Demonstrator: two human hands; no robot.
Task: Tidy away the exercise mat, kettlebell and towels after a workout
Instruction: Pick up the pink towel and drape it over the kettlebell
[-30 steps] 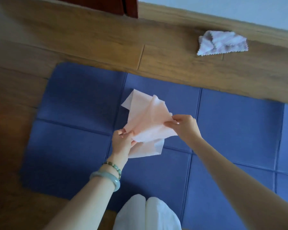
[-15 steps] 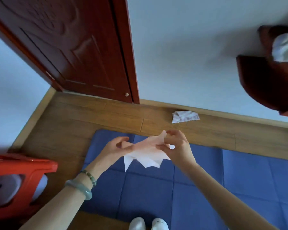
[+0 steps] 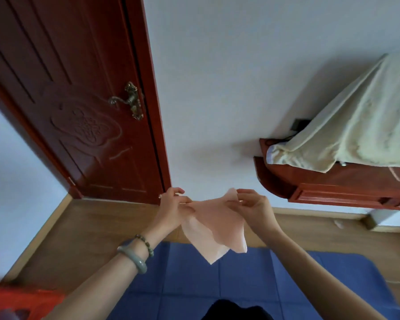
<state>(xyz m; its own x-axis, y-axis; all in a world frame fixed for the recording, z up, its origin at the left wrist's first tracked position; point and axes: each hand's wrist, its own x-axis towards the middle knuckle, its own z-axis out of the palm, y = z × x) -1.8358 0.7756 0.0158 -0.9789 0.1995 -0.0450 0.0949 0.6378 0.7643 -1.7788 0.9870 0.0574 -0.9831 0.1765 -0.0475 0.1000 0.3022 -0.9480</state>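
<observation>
Your left hand [image 3: 171, 211] pinches one top corner of the thin pale-pink cloth towel [image 3: 215, 227], fingers curled. Your right hand [image 3: 254, 209] pinches the opposite top edge. The towel hangs in the air between them, point down. The blue panelled foam exercise mat [image 3: 194, 273] lies on the floor below both hands. A pale-yellow draped towel [image 3: 360, 125] sits up and right of your right hand.

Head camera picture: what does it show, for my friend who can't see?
The left hand and right hand pinch a thin pink cloth in the air above a blue mat. Behind are a red door and a pale towel draped down onto a wooden cabinet.
</observation>
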